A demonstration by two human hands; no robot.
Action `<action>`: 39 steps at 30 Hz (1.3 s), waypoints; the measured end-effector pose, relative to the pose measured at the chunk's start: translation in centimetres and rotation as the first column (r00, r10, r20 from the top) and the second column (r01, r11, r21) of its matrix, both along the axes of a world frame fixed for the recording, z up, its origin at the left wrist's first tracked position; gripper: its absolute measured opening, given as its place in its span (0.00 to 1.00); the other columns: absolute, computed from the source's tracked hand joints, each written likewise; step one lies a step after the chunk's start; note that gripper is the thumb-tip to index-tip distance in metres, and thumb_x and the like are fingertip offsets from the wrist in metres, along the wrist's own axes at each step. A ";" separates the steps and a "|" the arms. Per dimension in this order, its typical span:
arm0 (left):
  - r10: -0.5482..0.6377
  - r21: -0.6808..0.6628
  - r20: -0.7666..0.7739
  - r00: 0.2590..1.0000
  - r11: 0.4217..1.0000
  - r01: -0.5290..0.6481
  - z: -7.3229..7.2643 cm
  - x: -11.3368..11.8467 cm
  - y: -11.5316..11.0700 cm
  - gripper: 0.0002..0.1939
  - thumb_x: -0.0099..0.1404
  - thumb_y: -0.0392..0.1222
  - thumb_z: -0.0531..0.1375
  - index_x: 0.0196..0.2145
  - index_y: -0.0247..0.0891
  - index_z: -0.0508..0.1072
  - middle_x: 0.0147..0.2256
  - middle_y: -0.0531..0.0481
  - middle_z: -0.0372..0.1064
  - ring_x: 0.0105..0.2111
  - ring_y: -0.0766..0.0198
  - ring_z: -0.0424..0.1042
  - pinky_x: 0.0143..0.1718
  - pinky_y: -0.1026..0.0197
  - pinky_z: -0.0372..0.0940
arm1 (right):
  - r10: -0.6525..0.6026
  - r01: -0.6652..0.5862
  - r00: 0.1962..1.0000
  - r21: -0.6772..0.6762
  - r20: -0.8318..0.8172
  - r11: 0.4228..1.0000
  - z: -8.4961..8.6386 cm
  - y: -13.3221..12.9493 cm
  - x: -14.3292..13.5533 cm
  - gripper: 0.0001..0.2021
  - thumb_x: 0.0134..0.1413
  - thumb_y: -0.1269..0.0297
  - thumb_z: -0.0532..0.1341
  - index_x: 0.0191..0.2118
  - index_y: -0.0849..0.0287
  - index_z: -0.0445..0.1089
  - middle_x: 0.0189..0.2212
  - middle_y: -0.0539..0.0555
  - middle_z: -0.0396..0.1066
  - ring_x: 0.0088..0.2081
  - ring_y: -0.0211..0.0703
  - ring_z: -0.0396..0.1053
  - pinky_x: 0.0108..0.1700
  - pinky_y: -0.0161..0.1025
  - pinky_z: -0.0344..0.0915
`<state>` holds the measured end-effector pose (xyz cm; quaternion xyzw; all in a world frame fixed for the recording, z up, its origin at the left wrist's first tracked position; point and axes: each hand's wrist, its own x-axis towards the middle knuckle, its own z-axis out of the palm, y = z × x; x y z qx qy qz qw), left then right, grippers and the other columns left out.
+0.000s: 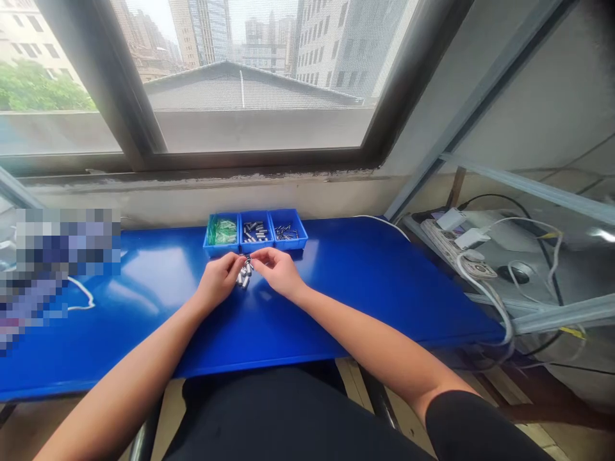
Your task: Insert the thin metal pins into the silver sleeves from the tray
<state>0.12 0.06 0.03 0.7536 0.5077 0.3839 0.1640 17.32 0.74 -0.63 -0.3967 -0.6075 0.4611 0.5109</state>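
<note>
Silvery parts (246, 281) lie between left hand (220, 278) and right hand (282, 275).

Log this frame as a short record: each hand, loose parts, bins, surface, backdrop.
Left hand: fingertips near the right hand's; grip too small to make out
Right hand: fingertips toward the left's; grip also unclear
Loose parts: silvery, between the hands
Left bin: green plastic
Middle bin: silvery pieces
Right bin: thin dark pieces
Surface: blue table
Backdrop: window

2 bare hands (218, 280), 3 blue bins (257, 246), 1 blue table (365, 282), 1 power strip (480, 267)
</note>
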 end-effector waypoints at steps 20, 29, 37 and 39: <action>-0.133 0.014 0.114 0.984 0.991 0.133 0.0 0.2 -0.3 0.14 0.64 0.47 0.58 0.44 0.37 0.72 0.19 0.58 0.60 0.19 0.72 0.58 0.23 0.68 0.57 | -0.042 0.042 0.999 0.021 -0.005 0.999 0.5 -0.2 0.1 0.10 0.50 0.58 0.63 0.36 0.59 0.74 0.33 0.54 0.76 0.34 0.42 0.72 0.37 0.39 0.68; -0.066 0.027 0.050 0.997 0.998 0.064 0.1 0.2 -0.2 0.12 0.66 0.49 0.55 0.38 0.38 0.72 0.18 0.58 0.58 0.18 0.71 0.55 0.22 0.67 0.53 | 0.013 -0.027 0.995 -0.145 -0.097 0.989 0.8 0.0 0.1 0.15 0.42 0.53 0.67 0.31 0.60 0.71 0.27 0.53 0.74 0.30 0.40 0.71 0.31 0.37 0.66; -0.122 0.004 0.077 0.990 0.993 0.122 0.1 0.2 -0.4 0.12 0.67 0.48 0.55 0.38 0.37 0.70 0.18 0.58 0.58 0.18 0.71 0.55 0.22 0.67 0.53 | 0.018 -0.023 0.999 -0.138 -0.031 0.990 1.4 -0.4 0.1 0.19 0.47 0.46 0.63 0.25 0.59 0.71 0.23 0.53 0.74 0.27 0.40 0.71 0.31 0.37 0.66; -0.127 0.004 0.079 0.989 0.992 0.127 0.1 0.3 -0.5 0.12 0.66 0.49 0.55 0.37 0.37 0.70 0.18 0.58 0.59 0.18 0.71 0.56 0.22 0.67 0.53 | 0.022 -0.025 1.000 -0.140 -0.021 0.990 1.3 -0.3 0.1 0.22 0.48 0.42 0.61 0.23 0.59 0.71 0.21 0.53 0.73 0.26 0.40 0.70 0.30 0.38 0.65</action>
